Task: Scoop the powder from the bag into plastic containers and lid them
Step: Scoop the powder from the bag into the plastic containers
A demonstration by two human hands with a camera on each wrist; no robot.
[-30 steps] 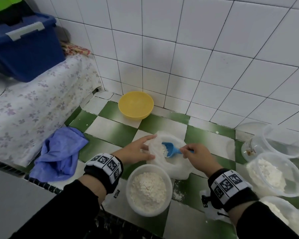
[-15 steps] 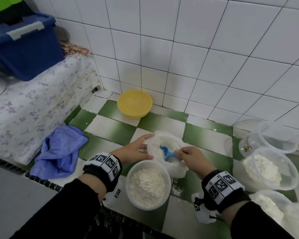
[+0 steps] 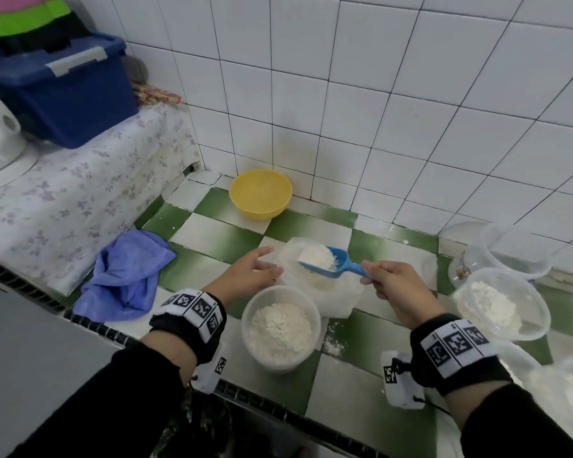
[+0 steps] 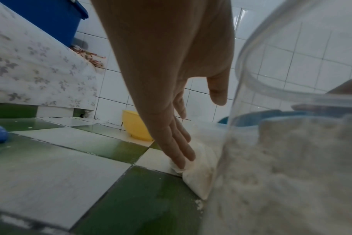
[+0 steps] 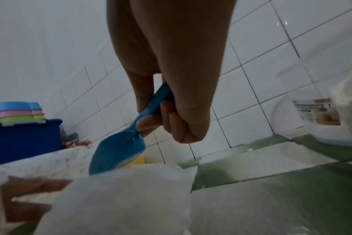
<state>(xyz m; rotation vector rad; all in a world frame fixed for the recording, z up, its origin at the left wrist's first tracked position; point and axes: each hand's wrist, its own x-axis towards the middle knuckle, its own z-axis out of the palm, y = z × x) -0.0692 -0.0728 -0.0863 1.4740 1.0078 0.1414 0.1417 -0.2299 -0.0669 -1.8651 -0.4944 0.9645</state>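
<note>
While your arms reach out over the green-and-white tiled counter, a blue storage bin sits far off to the left of your fingers on a flowered cloth, and a crumpled blue rag lies on the tiles left of your left hand. That hand is released: your fingers are straight and rest flat against the left side of the powder bag, steadying it, with the thumb held apart above. Beyond your fingertips, against the wall, stands a yellow bowl. Just below your left hand, nearer your body, a round plastic container holds a mound of powder and touches the bag; it has no lid on. Between your two hands the bag stands open. Your right hand is clenched around the handle of the blue scoop, fingers curled under it and thumb on top; the scoop's bowl is heaped with white powder and held just above the bag's mouth, pointing left toward your other hand. To the right of your right hand sit more clear containers: one filled with powder, unlidded, and an empty one behind it by the wall. Spilled powder dusts the tiles below the bag
</note>
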